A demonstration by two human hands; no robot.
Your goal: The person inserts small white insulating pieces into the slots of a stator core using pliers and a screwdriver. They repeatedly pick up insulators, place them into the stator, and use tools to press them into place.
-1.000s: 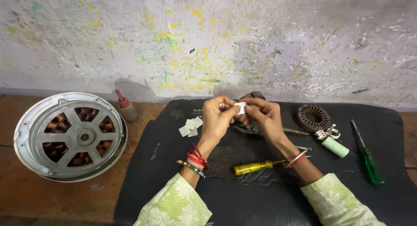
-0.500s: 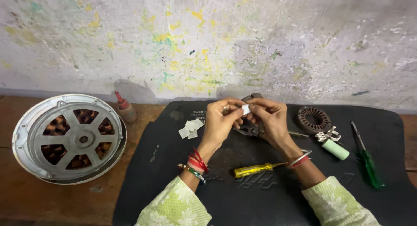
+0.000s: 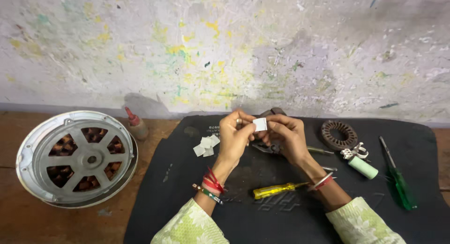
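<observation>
Both hands meet above the black mat [image 3: 178, 197], pinching one small white paper piece [image 3: 259, 124] between their fingertips. My left hand [image 3: 236, 138] grips its left edge; my right hand [image 3: 285, 136] grips its right edge. A dark metal part [image 3: 272, 112] lies just behind the hands, mostly hidden. A few more white paper pieces [image 3: 206, 144] lie on the mat to the left of my left hand.
A round silver fan motor housing [image 3: 75, 157] sits on the wooden table at left, a small red-capped bottle [image 3: 136, 124] behind it. On the mat lie a yellow screwdriver [image 3: 276, 190], a green screwdriver [image 3: 397, 176], a ring-shaped stator core [image 3: 338, 134] and a pale green cylinder [image 3: 363, 167].
The hands have shifted slightly while turning the white paper piece between the fingertips. Everything else on the table stays where it was.
</observation>
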